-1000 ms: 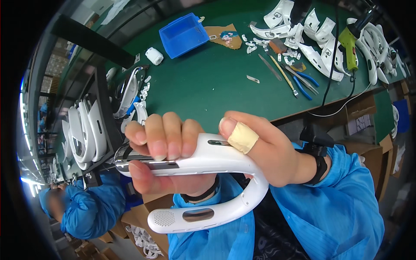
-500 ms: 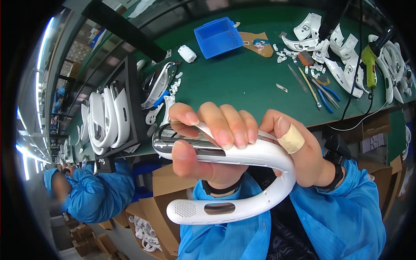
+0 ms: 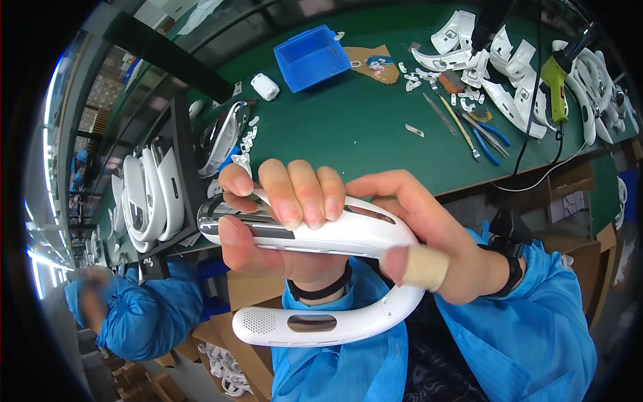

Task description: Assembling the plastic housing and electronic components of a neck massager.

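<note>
A white U-shaped neck device (image 3: 368, 323) is held up over the table's front edge, its opening facing left. Its lower arm carries a dotted grille and a dark shiny oval. Along the upper arm runs a mirror-like metal strip. My left hand (image 3: 295, 214) wraps that upper arm, fingers over the top and thumb underneath. At the bend, my right hand (image 3: 435, 248) grips with its index finger stretched along the top. Its thumb, wrapped in a beige plaster and smeared by motion, lies against the near side.
Behind sit a blue bin (image 3: 313, 59) and a white bottle-like part (image 3: 265, 87). At right lie white shells (image 3: 512, 100), blue-handled pliers (image 3: 483, 149) and a green electric screwdriver (image 3: 554, 90). A black rack (image 3: 179, 120) holds white devices at left. A person in blue (image 3: 154, 308) works beyond.
The right thumb has come down from the top of the bend to its near side, and the index finger now stretches along the top. The device sits further left in view.
</note>
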### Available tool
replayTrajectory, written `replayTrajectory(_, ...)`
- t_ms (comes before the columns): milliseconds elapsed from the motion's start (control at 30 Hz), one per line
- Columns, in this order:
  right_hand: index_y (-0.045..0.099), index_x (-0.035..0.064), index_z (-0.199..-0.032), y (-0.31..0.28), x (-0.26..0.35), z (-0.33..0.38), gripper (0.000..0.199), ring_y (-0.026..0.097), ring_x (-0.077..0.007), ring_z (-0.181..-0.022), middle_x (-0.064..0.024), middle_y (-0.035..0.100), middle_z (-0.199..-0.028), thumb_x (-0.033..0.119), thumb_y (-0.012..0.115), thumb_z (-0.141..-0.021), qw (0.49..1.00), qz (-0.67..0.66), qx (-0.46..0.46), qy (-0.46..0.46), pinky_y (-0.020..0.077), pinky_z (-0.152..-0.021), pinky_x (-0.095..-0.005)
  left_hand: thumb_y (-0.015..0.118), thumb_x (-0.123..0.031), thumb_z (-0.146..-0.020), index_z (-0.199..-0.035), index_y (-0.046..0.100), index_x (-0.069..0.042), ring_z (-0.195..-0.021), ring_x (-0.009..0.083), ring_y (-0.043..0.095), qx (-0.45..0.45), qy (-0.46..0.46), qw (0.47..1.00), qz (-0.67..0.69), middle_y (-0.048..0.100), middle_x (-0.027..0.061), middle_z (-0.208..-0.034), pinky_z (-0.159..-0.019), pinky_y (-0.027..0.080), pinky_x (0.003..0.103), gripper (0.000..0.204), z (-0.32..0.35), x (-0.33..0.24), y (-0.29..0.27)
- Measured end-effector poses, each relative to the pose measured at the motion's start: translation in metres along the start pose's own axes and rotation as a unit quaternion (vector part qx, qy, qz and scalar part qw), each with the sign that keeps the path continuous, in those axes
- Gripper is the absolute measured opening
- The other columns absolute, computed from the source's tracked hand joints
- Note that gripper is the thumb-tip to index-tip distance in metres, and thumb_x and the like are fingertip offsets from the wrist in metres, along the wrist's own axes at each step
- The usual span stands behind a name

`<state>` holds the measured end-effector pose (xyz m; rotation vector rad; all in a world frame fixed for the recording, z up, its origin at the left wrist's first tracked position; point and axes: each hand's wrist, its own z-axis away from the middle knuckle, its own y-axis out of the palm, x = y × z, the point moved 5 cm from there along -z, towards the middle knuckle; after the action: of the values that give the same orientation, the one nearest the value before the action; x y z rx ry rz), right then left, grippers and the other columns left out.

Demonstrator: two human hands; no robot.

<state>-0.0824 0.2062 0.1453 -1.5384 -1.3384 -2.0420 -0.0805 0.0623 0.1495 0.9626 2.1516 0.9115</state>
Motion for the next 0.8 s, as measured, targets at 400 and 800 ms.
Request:
replayTrajectory(400, 0.052, -0.0044, -0.127, -0.008, 0.005, 0.000, 0.043, 0.063, -0.0204, -0.104, -0.0167, 0.064, -0.113, 0.015, 0.068, -0.092, 0.962, 0.215, -0.052, -0.161, 0.0506, -0.090, -0.0350, 0.049, -0.040, -0.104, -0.119, 0.039, -0.009, -0.076, 0.0231, 0.055, 0.025, 0.037, 0.999, -0.020, 0.058, 0.0136, -0.093, -0.068, 0.048, 0.041, 0.036, 0.000, 0.008, 0.005)
replayTrajectory(800, 0.045, -0.0026, -0.133, -0.001, 0.010, -0.002, 0.049, 0.058, -0.0146, -0.108, -0.0125, 0.060, -0.118, 0.019, 0.069, -0.095, 0.958, 0.262, -0.009, -0.116, 0.0474, -0.093, -0.0309, 0.049, -0.038, -0.105, -0.120, 0.034, -0.009, -0.076, 0.0257, 0.061, 0.053, 0.085, 0.993, -0.060, 0.060, 0.0167, -0.094, -0.068, 0.054, 0.043, 0.036, 0.000, 0.003, 0.008)
